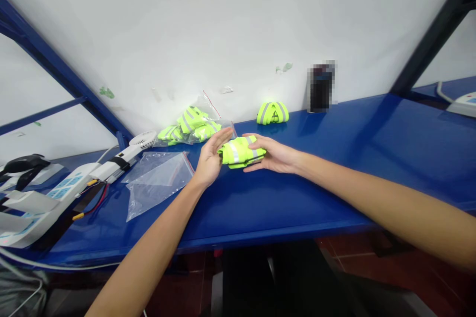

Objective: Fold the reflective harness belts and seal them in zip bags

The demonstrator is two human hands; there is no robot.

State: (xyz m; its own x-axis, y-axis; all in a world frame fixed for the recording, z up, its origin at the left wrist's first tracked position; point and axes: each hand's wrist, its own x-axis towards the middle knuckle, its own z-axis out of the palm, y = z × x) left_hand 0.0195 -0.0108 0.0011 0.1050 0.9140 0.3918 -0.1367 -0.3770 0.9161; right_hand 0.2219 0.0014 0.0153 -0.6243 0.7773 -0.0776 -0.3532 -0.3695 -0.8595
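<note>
A neon-yellow reflective vest [238, 152] with silver stripes is folded into a small bundle between my hands, over the blue table. My right hand [269, 153] grips its right end, thumb on top and fingers spread along the side and underneath. On the other end, my left hand [211, 156] presses with its palm side, its fingers stretched straight and together. A second rolled yellow vest [272, 113] sits by the wall. Behind my left hand, several more yellow bundles [191, 124] lie in clear zip bags. Flat clear plastic bags [159, 183] rest left of my left forearm.
The blue table [282, 203] has its front edge close to me. At the left are a white power strip [55, 203], a white handheld fan [143, 139] and a red-and-black cable [98, 203]. A pixelated dark object [320, 89] leans on the wall. Blue frame posts flank the table.
</note>
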